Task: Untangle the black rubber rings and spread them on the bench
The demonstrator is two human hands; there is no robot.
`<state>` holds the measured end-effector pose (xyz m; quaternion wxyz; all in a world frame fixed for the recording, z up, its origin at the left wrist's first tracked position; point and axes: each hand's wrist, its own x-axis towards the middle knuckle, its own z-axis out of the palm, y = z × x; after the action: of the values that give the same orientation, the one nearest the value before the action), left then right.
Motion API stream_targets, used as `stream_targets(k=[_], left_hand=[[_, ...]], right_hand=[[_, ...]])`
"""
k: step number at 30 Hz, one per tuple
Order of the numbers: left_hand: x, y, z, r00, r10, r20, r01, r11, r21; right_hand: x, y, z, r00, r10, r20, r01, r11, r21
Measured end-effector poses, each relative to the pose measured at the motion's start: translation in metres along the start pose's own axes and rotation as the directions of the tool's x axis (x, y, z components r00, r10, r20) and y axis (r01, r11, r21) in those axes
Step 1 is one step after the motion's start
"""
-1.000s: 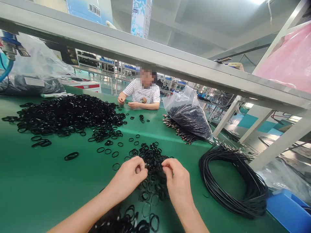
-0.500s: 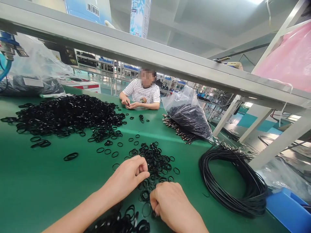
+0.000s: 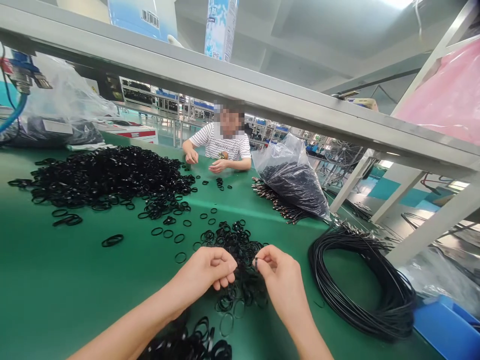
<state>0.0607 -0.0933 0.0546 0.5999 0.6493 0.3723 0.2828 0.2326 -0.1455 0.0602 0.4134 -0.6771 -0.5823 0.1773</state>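
Observation:
A small pile of black rings (image 3: 240, 242) lies on the green tabletop in front of me. Over its near left side is my left hand (image 3: 214, 267), thumb and fingers pinched together; whatever is between them, if anything, is too small to make out. My right hand (image 3: 281, 270) is over the right side of the pile and pinches a small black ring (image 3: 256, 263) between thumb and forefinger. The two hands are a short gap apart. Nearer to me, more black rings (image 3: 202, 327) lie in a heap, partly hidden by my left forearm.
A larger heap of black rings (image 3: 112, 175) spreads at the left. Coiled black cables (image 3: 363, 320) lie at the right beside a blue bin (image 3: 446, 325). A clear bag (image 3: 292, 175) rests on cable ends. Across the table sits a person (image 3: 225, 147). A metal shelf beam (image 3: 240, 80) crosses above.
My right hand has risen from the near rings, moving up and away from me with a ring in its fingers. My left hand has shifted slightly right. The other person's hands have moved apart.

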Motion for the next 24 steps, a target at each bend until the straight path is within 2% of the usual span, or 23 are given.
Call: stream_targets(k=[3,6,9,12,17,19,21,24], left_hand=[[0.002,-0.001,-0.002,1.0,-0.007,-0.022,0.005,0.998,-0.063],[0.004,-0.003,-0.003,0.999,-0.01,-0.04,0.006,0.995,-0.102],[0.003,-0.003,-0.003,0.998,-0.022,-0.054,0.015,0.993,-0.119],[0.002,-0.002,-0.002,0.998,-0.022,-0.055,0.015,0.992,-0.126],[0.002,-0.002,0.0,0.999,-0.006,-0.04,0.003,0.996,-0.091],[0.002,-0.002,0.001,0.997,0.027,-0.068,-0.029,0.999,-0.032],[0.0,-0.001,0.003,0.983,0.124,-0.134,-0.11,0.988,0.112],[-0.003,0.001,0.006,0.939,0.301,-0.168,-0.217,0.895,0.39]], right_hand=[[0.003,0.01,0.0,1.0,-0.013,-0.003,0.012,0.994,-0.113],[0.003,0.014,0.003,0.995,-0.09,0.038,0.095,0.984,-0.151],[0.002,0.01,0.004,0.992,-0.09,0.093,0.084,0.994,0.066],[0.0,0.003,0.004,0.98,-0.007,0.2,-0.06,0.945,0.323],[-0.001,0.001,0.008,0.967,0.05,0.25,-0.166,0.87,0.465],[0.0,0.002,0.008,0.964,0.069,0.257,-0.197,0.836,0.512],[0.0,0.002,0.008,0.963,0.099,0.252,-0.226,0.805,0.548],[0.0,0.001,0.008,0.963,0.128,0.235,-0.246,0.769,0.59]])
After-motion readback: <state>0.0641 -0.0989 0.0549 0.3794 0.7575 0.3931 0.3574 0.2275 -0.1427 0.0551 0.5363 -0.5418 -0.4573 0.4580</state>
